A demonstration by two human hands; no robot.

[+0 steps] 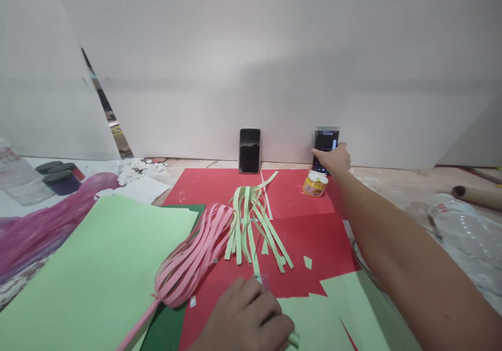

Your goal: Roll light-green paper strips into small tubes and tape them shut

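Far out ahead, my right hand is stretched to the phone with the lit screen, which stands propped against the white board at the back of the table. My fingers are loosely curled, with the forefinger extended and its tip on the lower part of the screen; they grasp nothing. The phone stands upright behind the fingertips, partly covered by the hand on its lower right side. Just below the hand sits a small yellow jar with a white lid, near the wrist but apart from it.

Close to me, my left hand rests knuckles up on the red paper sheet. Its fingers are closed into a loose fist around a pale green piece that pokes out at the right side; I cannot tell what exactly it is. A small clear item shows just beyond the knuckles, too blurred to name.

Between the hands lies a fan of light green paper strips, and beside it, to the left, a bunch of pink paper strips gathered to a stem. A second phone with a dark screen leans on the board, well left of the lit one. A large light green sheet covers the left of the table.
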